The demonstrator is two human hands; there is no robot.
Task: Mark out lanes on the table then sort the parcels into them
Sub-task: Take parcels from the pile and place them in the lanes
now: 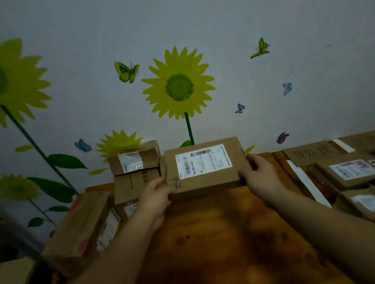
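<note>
Grey wall [260, 18] at the back with big sunflower stickers [178, 85] and little butterflies [127, 71] all over it. Wooden counter [210, 237] in front, pretty dim lighting.

Dead centre is a flat parcel [204, 167]. It's brown cardboard, with a white shipping label [203, 161] with barcodes facing up and some pen scribble [176, 183] on its near-left corner. Both hands are on it. The left grip [155, 198] is clamped on the parcel's left edge right next to the scribble. The right grip [261, 175] is clamped on the right edge, fingers curled around the side. The parcel is tipped a bit toward the camera. Can't tell if its near edge is touching the counter or hanging just above it.

Just left of the flat parcel and slightly behind it there's a two-high stack. It's a small box [133, 159] with a crinkly label sitting on a bigger box [134, 185] with printed characters down its side. Further left of the parcel, a long carton [80, 231] with red patches lies at an angle near the counter's edge.

Off to the right of the flat parcel a white tape strip [308, 183] runs along the counter. Past it is a cardboard sign [311, 152] with handwriting I can't read, then a second tape strip [343, 145]. A bunch of labelled parcels [352, 170] lie flat side by side out that way too.
</note>
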